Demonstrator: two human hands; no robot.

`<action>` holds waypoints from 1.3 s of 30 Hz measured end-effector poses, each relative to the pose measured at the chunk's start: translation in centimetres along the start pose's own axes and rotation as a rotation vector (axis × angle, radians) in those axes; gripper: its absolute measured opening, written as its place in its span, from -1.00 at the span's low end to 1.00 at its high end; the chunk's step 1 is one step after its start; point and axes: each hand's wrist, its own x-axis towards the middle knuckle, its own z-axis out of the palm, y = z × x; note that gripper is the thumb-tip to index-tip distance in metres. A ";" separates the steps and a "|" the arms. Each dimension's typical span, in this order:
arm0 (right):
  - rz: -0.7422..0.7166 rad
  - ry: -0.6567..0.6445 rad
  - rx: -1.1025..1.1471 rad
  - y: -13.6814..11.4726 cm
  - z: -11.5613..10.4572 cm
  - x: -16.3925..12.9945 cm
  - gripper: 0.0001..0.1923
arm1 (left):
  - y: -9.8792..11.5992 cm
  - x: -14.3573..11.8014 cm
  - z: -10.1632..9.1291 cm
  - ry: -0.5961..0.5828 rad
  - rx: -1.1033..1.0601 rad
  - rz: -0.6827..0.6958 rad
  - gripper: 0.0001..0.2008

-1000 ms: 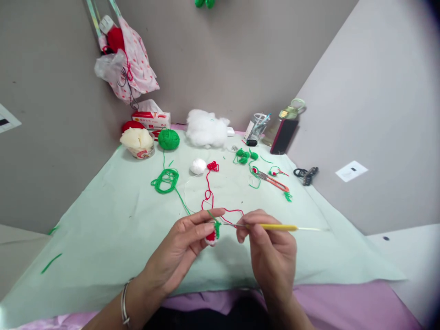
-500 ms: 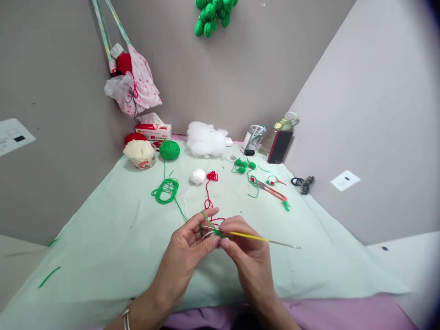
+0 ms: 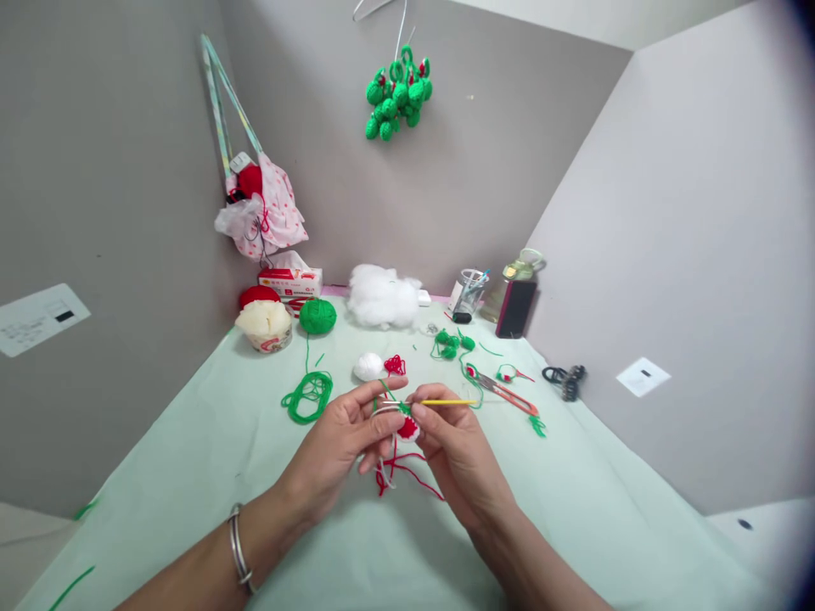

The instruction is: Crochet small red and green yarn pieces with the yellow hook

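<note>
1. Our left hand [image 3: 347, 441] sits low in the middle of the view, fingers curled in, pinching a small red and white crochet piece [image 3: 406, 427] between thumb and fingertips, with green yarn [image 3: 385, 391] running over the forefinger.
2. Our right hand [image 3: 455, 450] is closed on a yellow crochet hook [image 3: 449, 402], which lies roughly level and points left into the piece; the fingertips of both hands touch around it.
3. The crochet piece is held just above the pale green cloth [image 3: 573, 501], in front of us, between the two hands.
4. Red yarn [image 3: 398, 471] hangs from the piece in loose loops onto the cloth under our hands.
5. A tangle of green yarn [image 3: 309, 395] lies left of the hands, and farther back stands a green yarn ball [image 3: 317, 316] beside a tub of cream stuffing [image 3: 264, 324].
6. A heap of white stuffing [image 3: 382, 297] rests against the back wall, with a small white ball [image 3: 368, 367] nearer to us.
7. To the right, red-handled scissors [image 3: 506, 392] lie on the cloth, well apart from our hands.
8. A bunch of green crochet pieces [image 3: 398, 95] hangs on the wall above.
</note>
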 end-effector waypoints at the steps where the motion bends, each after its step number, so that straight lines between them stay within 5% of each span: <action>1: -0.022 -0.003 -0.031 -0.4 0.1 0.4 -0.66 | 0.4 0.3 -0.1 0.005 0.015 0.010 -0.37; 12: 0.062 -0.003 0.003 0.9 -0.5 2.3 -0.65 | 0.3 1.9 -0.9 0.058 -0.034 0.017 -0.35; 17: 0.205 -0.118 0.086 2.0 -0.6 3.1 -0.69 | -1.1 2.2 -1.7 0.112 -0.115 -0.043 -0.62; 26: 0.311 0.086 0.004 3.5 -1.6 3.9 -0.61 | -2.0 3.1 -3.2 0.126 -0.181 -0.237 -0.57; 39: 0.160 0.026 -0.042 2.9 -1.6 4.1 -0.71 | -1.4 3.0 -3.2 0.118 -0.247 -0.204 -0.62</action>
